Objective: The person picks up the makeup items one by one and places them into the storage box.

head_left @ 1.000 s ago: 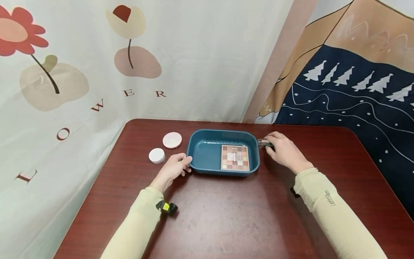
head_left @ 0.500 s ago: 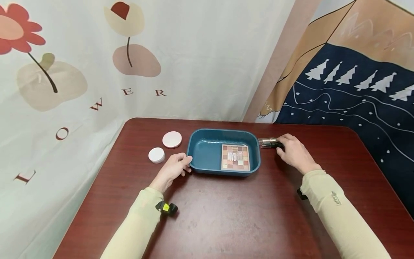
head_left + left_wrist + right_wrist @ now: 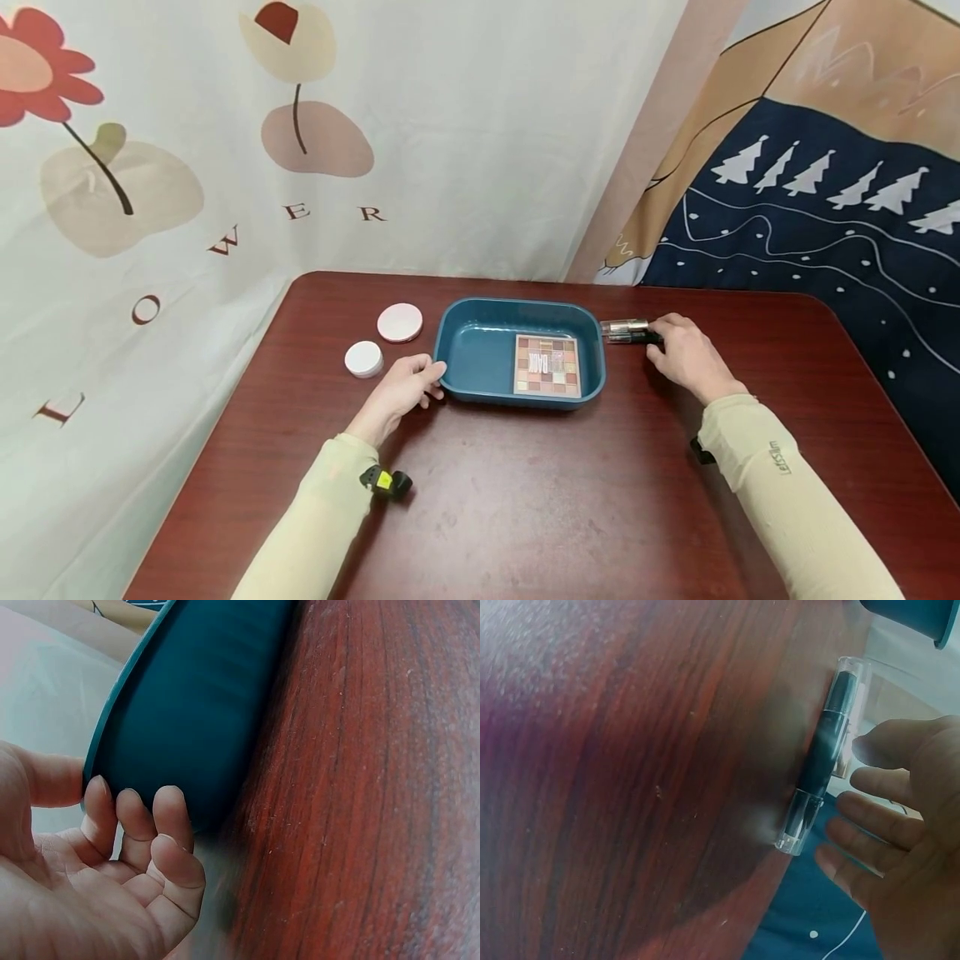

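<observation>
My left hand (image 3: pixel 403 387) pinches the near left corner of a deep blue tray (image 3: pixel 476 393), thumb over the rim and fingers against the outer wall (image 3: pixel 180 697). Inside the tray, on its right side, lies a flat eyeshadow palette (image 3: pixel 547 367) with a grid of colours. Right of the tray a black double-ended makeup stick with clear caps (image 3: pixel 823 754) lies on the table. Beside it is a slim clear tube with a pale metallic part (image 3: pixel 626 324). My right hand (image 3: pixel 688 358) is at their right ends, fingers loosely extended close to the stick.
Left of the tray are two round white lidded cases, a smaller jar (image 3: pixel 363 359) and a wider, flatter case (image 3: pixel 400 322). All stand on a dark red wooden table (image 3: pixel 517 492). Printed curtains (image 3: pixel 465 150) hang behind its far edge.
My right hand has moved a little to the right, showing more of the stick and tube. My left hand has stayed at the tray corner.
</observation>
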The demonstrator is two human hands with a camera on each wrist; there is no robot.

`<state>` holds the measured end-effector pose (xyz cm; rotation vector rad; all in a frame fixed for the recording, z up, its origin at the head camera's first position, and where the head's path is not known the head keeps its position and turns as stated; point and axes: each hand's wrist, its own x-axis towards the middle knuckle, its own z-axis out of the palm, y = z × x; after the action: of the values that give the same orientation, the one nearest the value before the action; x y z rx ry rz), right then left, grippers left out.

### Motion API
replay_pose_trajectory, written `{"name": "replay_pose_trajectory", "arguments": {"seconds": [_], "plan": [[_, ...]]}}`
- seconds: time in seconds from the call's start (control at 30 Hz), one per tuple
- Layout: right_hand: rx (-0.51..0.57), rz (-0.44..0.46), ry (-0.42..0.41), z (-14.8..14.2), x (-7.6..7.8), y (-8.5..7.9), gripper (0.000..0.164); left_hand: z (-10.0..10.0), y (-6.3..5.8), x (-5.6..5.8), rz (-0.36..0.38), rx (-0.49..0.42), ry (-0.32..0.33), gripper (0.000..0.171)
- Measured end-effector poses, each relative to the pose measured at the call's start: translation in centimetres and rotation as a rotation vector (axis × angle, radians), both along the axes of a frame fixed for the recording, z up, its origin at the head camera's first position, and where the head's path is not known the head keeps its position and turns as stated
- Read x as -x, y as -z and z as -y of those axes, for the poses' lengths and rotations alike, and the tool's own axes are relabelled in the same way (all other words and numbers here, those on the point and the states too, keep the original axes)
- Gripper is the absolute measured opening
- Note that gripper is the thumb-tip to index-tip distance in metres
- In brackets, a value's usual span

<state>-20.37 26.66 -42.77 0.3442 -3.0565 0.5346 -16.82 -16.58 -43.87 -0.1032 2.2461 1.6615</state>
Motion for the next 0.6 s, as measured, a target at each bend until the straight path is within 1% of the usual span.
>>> {"name": "replay_pose_trajectory", "arguments": {"seconds": [0.33, 0.6], "plan": [[-0.023, 0.023, -0.005, -0.08, 0.09, 0.33, 0.036, 0.01, 0.18, 0.0, 0.008, -0.006, -0.005, 0.036], [-0.059, -0.021, -0.025, -0.13, -0.13, 0.74, 0.035, -0.04, -0.1, 0.0, 0.009, -0.012, -0.002, 0.035]]}}
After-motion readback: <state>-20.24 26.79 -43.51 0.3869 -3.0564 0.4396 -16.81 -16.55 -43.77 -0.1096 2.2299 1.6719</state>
